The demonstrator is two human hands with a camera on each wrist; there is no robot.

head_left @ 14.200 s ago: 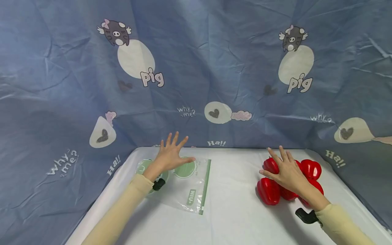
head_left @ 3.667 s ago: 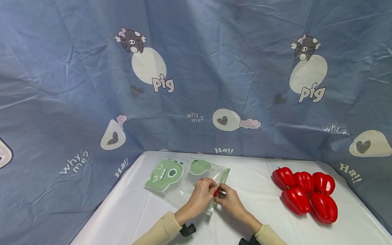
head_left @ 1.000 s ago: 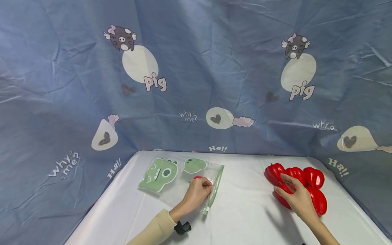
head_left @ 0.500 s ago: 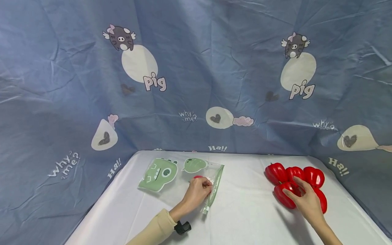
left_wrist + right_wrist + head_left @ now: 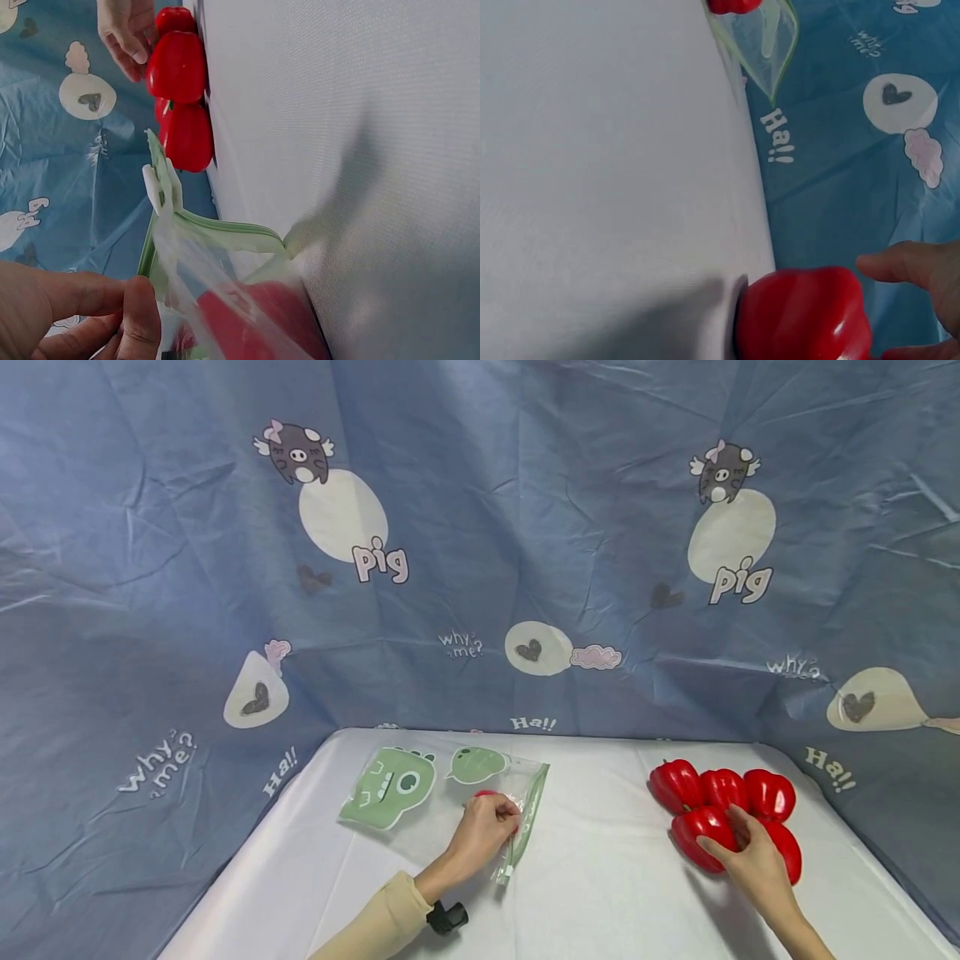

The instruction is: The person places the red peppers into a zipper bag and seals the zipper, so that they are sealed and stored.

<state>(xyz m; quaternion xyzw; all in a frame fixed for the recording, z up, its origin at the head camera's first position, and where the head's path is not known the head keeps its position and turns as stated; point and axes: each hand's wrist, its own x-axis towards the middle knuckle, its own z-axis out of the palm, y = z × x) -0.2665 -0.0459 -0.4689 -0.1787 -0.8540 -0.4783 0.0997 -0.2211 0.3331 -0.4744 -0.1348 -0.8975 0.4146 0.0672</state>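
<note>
My left hand pinches the upper layer of a clear zip bag with green cartoon prints near its green-edged mouth. In the left wrist view the mouth gapes, and a red bell pepper lies inside the bag, partly veiled by the plastic. On the right, my right hand is over the front-left bell pepper of a group, thumb and fingers apart on either side of it. The right wrist view shows a gap between a fingertip and that pepper's surface.
Several more red bell peppers sit close together behind and right of the one under my right hand. A white cloth covers the table. A blue printed curtain hangs along the table's back and sides.
The right hand left the bag and went right to the peppers, then lowered around the front-left one. A pepper has gone into the bag since the first frame. The left hand keeps its pinch.
</note>
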